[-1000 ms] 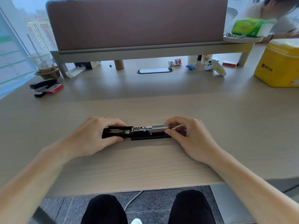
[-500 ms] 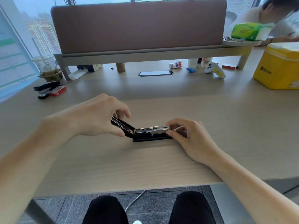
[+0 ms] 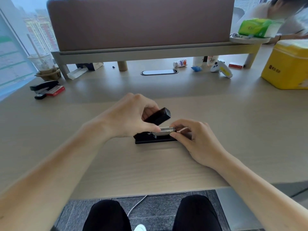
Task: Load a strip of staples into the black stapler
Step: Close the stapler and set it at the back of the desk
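Head view: black stapler (image 3: 155,140) on wooden desk (image 3: 216,114), long axis left-right, silver magazine exposed. Black top cover (image 3: 157,116) tilted up-right, pinched by left hand (image 3: 133,115). Right hand (image 3: 195,139) fingertips clamped on magazine's right end.

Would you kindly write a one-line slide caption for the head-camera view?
Left hand swings the black stapler's cover over while the right hand steadies the metal magazine on the desk.
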Demonstrator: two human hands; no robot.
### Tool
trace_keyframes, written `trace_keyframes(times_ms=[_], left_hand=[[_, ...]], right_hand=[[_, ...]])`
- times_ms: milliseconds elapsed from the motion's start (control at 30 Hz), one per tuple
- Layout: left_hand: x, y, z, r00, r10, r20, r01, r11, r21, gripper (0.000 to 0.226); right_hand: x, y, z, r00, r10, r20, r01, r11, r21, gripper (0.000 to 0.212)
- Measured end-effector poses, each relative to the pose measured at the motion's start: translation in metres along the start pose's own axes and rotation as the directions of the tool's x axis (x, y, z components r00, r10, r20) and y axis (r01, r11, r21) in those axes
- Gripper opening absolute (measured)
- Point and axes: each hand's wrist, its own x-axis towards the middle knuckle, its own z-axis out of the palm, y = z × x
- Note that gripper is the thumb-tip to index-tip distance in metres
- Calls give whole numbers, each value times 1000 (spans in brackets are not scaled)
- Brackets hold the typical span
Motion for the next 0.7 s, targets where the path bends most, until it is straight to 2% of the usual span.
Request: trace_keyframes(times_ms=[300, 400, 500, 700], left_hand=[[6, -5, 21, 993, 0, 116, -2, 1000, 15, 22], [7, -2, 30, 989, -42, 142, 44, 999, -5, 18], [11, 7, 38, 980, -163, 115, 169, 984, -47, 52], [24, 22, 53, 949, -307, 76, 307, 952, 17, 71]], right_hand=[[0, -3, -3, 999, 18, 30, -18, 1000, -17, 12], [0, -4, -3, 999, 33, 27, -33, 999, -20, 14], [1, -4, -2, 998, 56, 14, -56, 998, -1, 20], [0, -5, -3, 998, 62, 9, -62, 998, 1, 22]])
